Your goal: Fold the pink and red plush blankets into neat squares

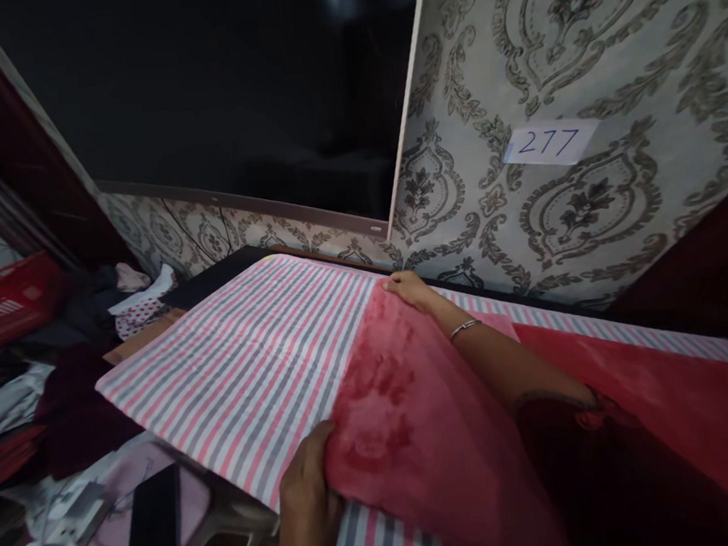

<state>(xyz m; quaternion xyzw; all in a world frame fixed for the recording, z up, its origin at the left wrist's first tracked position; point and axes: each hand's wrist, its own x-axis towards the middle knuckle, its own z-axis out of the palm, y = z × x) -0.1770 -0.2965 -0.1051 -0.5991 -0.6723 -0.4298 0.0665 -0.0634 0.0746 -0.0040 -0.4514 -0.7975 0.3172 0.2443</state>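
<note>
A red cloth with darker, uneven patches near its left edge lies over an ironing board with a pink, grey and white striped cover. At the cloth's near left corner, my left hand has its fingers closed on the edge. My right hand, with a bracelet on its wrist, pinches the far left corner. Between the two hands the cloth's edge runs across the stripes. More red cloth stretches off to the right, partly behind my right arm and dark sleeve.
A large dark screen and patterned wall stand behind the board, with a paper marked 277. At the lower left, a phone and a power strip with cables rest on a pink stool. Piled clothes lie further left.
</note>
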